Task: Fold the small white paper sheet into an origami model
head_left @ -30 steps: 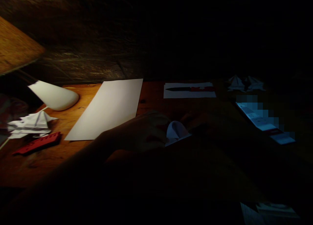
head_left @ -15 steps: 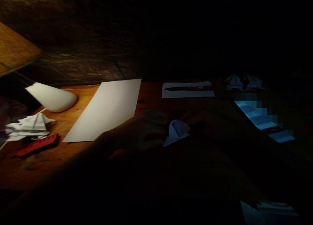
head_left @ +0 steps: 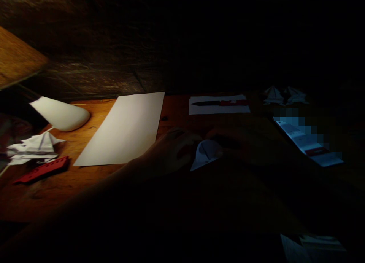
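A small piece of folded white paper (head_left: 205, 152) lies on the dark middle of the wooden table, with a raised, curved flap on it. My left hand (head_left: 175, 150) rests at its left side, the fingers bent and closed on its edge. From the right, my right hand (head_left: 236, 145) reaches to the same paper, a fingertip pressing the flap's right edge. Deep shadow hides most of the right hand's fingers. Left of my hands lies a large blank sheet of paper (head_left: 125, 128), and my left forearm passes over its lower corner.
Behind my hands, a knife (head_left: 219, 103) lies on white paper (head_left: 196, 110). A lit phone (head_left: 308, 143) and folded paper shapes (head_left: 273, 95) are to the right. At left stand a lamp (head_left: 61, 114), a crumpled folded paper (head_left: 37, 147) and a red notched object (head_left: 42, 169).
My right hand has shifted slightly, its fingertip now on the flap's right edge. The flap looks flatter and wider. My left hand has moved only a little.
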